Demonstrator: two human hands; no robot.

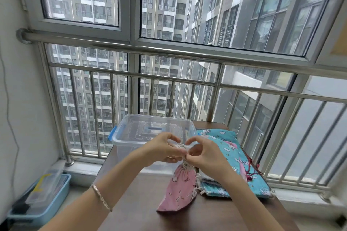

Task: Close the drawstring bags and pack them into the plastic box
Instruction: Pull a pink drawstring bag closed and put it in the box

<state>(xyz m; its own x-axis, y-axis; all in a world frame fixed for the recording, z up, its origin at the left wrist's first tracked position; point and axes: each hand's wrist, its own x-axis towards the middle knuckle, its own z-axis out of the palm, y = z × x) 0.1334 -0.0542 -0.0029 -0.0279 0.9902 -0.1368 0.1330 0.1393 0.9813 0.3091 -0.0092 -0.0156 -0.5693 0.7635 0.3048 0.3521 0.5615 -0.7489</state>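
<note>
Cord (pixel 180 146) mostly finger-hidden; box (pixel 127 148) at 12 o'clock partly blocked. Left hand (pixel 161 149), right hand (pixel 206 155) pinching cord above pink bag (pixel 180 191).

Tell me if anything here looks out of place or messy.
Nothing looks damaged or spilled. The left hand and right hand pinch the neck of the pink bag, whose bottom rests on the table. The only untidy spot is the heap of teal bags at right, its corner reaching the table's edge.
</note>
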